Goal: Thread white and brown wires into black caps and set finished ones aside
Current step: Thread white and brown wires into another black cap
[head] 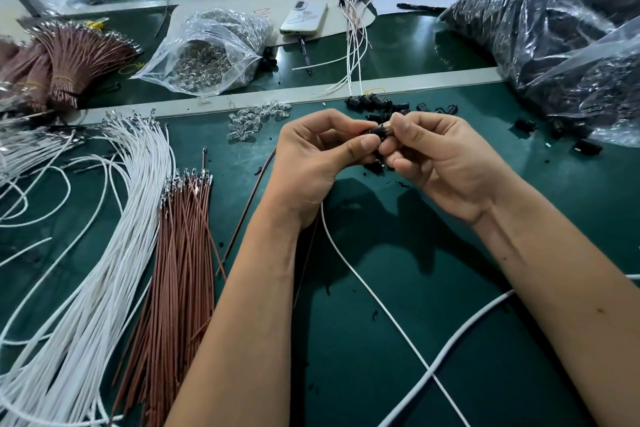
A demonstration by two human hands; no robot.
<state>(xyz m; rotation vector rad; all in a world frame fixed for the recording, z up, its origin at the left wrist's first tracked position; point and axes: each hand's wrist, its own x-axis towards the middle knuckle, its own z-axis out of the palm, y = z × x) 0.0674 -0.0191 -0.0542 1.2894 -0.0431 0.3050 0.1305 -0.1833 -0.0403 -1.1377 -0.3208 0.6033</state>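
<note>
In the head view, a black cap (379,132) is pinched between the curled fingers of the left hand (311,156) and the right hand (446,163), both closed on it above the green table (398,270). A white wire (381,305) and a brown wire (304,270) are seen trailing down from under the left palm. Loose black caps (377,106) are scattered just behind the hands, with clear bulbs (256,120) beside them. White wires (104,253) and brown wires (180,270) are laid at the left. Finished assemblies (356,35) lie further back, near a phone (304,18).
</note>
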